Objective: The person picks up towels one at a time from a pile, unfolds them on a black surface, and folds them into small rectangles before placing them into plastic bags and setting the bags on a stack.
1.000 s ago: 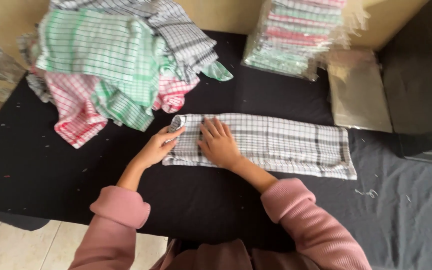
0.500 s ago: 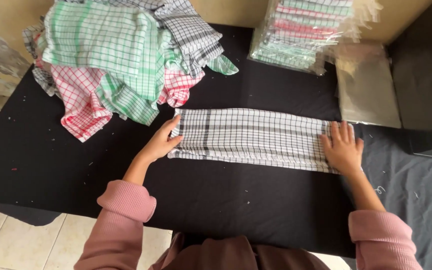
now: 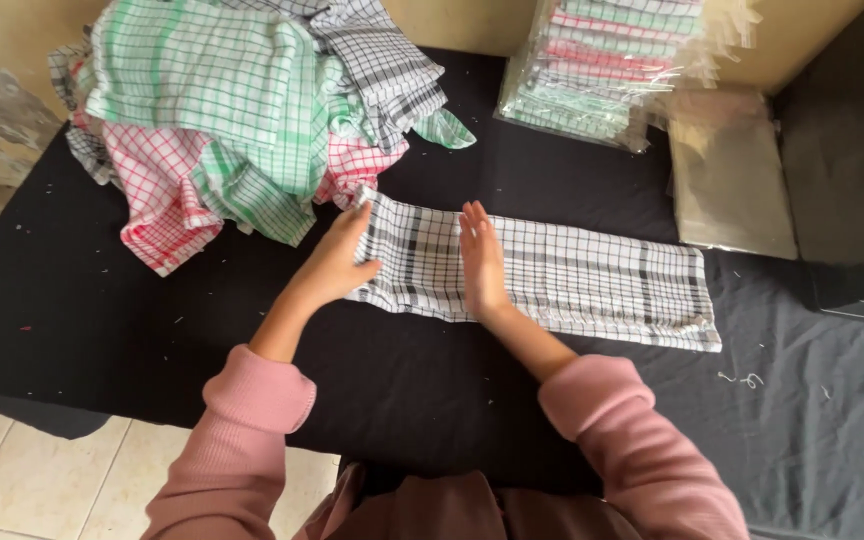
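Head view, looking down on a table covered in black cloth (image 3: 102, 300). A long, narrow folded towel (image 3: 572, 275), white with a dark grey check, is laid flat across the middle of the table, running from centre left to the right. Its left end is held by the left hand (image 3: 337, 262): the fingers are laid over the corner of the fabric and the thumb appears tucked beneath the edge, so the corner is gripped and slightly lifted. The right hand (image 3: 480, 262) is set on the towel just right of the left hand, palm turned inward, fingers straight and pressed together, its lower edge pressed down on the cloth. The two hands are near each other but apart, with a strip of towel between them. Both arms are covered by pink sleeves (image 3: 252, 440).

On the far left, a loose pile of checked towels (image 3: 242, 110) in green, pink and grey is heaped, its near edge just beside the left hand. On the far side, right of centre, a stack of folded towels in clear plastic bags (image 3: 602, 70) is seen. Beside it, on the right, a flat stack of empty clear bags (image 3: 732, 180) is laid just beyond the towel's right end. Pale floor tiles (image 3: 12, 470) are visible at the near left.
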